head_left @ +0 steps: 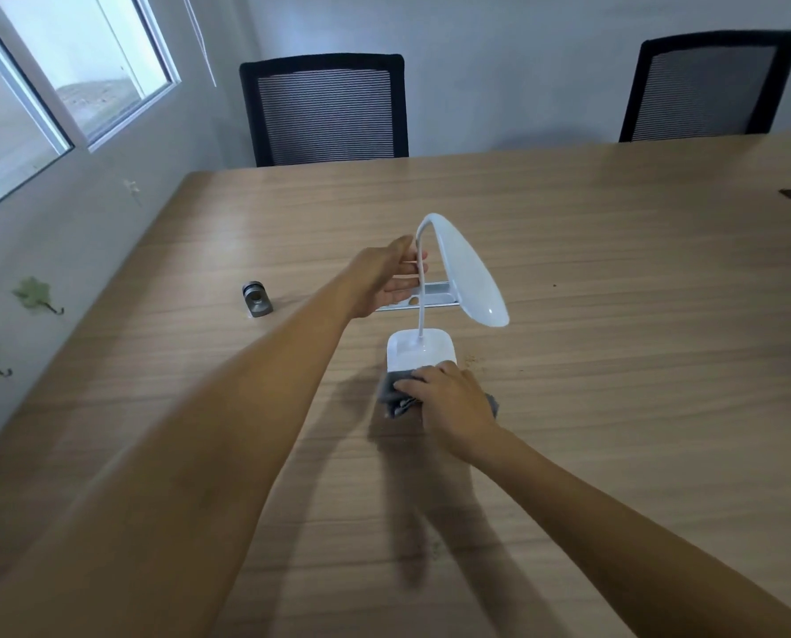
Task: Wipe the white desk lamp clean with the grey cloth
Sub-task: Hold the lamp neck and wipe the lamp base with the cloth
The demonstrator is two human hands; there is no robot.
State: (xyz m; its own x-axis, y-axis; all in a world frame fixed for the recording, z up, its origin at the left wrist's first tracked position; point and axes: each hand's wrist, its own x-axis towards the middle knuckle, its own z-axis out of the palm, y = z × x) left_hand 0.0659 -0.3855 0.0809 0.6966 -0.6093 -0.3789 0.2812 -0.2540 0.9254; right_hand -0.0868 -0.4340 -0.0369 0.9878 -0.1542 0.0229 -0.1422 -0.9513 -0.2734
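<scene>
The white desk lamp [469, 274] stands upright in the middle of the wooden table [614, 278], its oval head tilted down to the right over a square base. My left hand [391, 278] is open beside the thin curved neck, fingers just left of it and perhaps touching. My right hand [451, 398] presses the crumpled grey cloth [395, 391] against the near edge of the lamp's base. Part of the cloth is hidden under my palm.
A small grey metal cylinder piece [256, 300] lies on the table to the left. A silver cable slot [435, 299] is set in the tabletop behind the lamp. Two black mesh chairs [324, 112] [706, 85] stand at the far edge. A wall with windows runs along the left.
</scene>
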